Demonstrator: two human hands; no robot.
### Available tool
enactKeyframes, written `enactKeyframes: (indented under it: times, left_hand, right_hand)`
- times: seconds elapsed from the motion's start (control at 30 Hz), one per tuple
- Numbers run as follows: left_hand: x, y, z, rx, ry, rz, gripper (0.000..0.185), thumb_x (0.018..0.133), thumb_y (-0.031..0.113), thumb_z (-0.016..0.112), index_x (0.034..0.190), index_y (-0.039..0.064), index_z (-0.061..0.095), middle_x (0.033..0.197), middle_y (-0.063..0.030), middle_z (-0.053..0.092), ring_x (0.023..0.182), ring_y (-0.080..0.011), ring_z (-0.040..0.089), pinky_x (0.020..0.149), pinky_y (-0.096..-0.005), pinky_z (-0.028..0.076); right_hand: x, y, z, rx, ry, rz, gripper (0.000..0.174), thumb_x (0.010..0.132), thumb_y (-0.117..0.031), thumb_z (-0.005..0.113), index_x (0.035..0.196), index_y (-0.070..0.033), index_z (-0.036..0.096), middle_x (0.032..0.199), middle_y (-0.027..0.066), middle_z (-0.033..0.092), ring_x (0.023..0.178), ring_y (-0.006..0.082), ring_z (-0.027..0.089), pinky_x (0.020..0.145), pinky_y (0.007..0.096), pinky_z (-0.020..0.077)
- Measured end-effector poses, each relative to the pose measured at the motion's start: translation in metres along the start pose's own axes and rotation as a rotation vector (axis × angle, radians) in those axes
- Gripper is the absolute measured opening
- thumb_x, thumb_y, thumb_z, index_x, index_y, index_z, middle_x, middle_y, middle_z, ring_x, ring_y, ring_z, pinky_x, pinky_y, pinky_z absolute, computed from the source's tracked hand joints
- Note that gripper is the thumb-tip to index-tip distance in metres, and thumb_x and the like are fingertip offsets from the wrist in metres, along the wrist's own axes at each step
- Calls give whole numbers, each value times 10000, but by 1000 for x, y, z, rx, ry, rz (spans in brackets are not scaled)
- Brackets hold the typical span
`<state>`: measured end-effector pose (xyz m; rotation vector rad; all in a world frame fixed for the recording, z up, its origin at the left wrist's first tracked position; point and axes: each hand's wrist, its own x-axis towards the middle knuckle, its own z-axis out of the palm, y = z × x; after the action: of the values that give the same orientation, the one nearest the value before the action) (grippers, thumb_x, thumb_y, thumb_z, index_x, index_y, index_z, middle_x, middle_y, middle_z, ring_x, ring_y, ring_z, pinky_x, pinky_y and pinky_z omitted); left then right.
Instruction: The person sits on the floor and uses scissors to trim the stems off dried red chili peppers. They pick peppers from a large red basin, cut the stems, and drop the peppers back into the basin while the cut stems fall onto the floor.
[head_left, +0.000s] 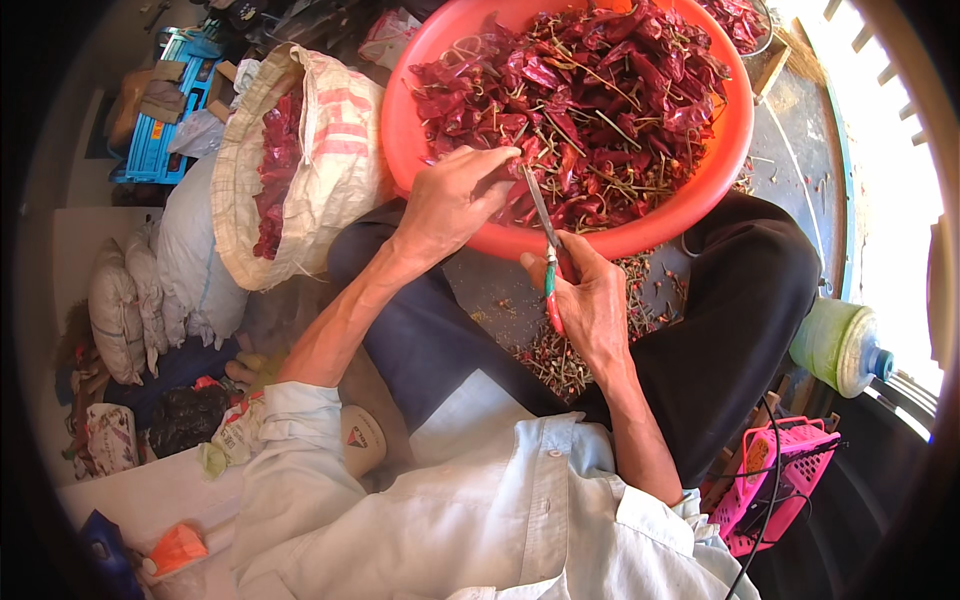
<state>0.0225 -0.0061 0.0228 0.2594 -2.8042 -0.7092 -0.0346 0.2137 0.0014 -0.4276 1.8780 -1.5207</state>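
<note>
My left hand (450, 202) is over the near left rim of a large orange-red plastic basin (409, 142). Between its thumb and fingers it pinches a dried red chili pepper, partly hidden by the fingers. In my right hand (596, 296) is a pair of scissors (541, 202) with red and green handles. Their blades point up toward the left fingertips and look nearly closed. Dried red chili peppers (630, 82), many with long pale stems, are heaped in the basin.
Cut stems (551, 356) litter the floor between my legs. At left stands a woven sack (341, 142) holding more chilies, with stuffed white sacks (199, 255) behind it. On the right are a large plastic water bottle (836, 345) and a pink basket (772, 480) with black cables.
</note>
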Motion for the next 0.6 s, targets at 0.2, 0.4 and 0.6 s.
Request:
enactKeyframes:
  times: [0.2,0.4,0.6]
  left_hand:
    - [9,-1,6,-83,145,-41,385,885,86,759,1263,36,709,1112,-165,750,983,-315,727,852,-379,592]
    - [4,11,1,-7,5,94,387,882,-26,713,1268,7,697,1126,-161,745,1028,-313,726,898,-382,576]
    - [8,13,3,-53,27,136,371,902,47,741,1271,41,706,1074,-168,739,961,-357,726,809,-426,592]
  right_hand:
    - [1,2,3,21,51,-19,348,931,-261,828,1078,28,701,655,-28,455,651,64,391,573,276,366]
    - [1,1,1,40,52,-8,350,942,-250,810,1114,38,709,671,34,535,647,91,475,593,303,418]
    - [4,8,1,61,87,-76,339,951,-238,807,1108,51,725,662,-28,523,632,41,415,551,261,368]
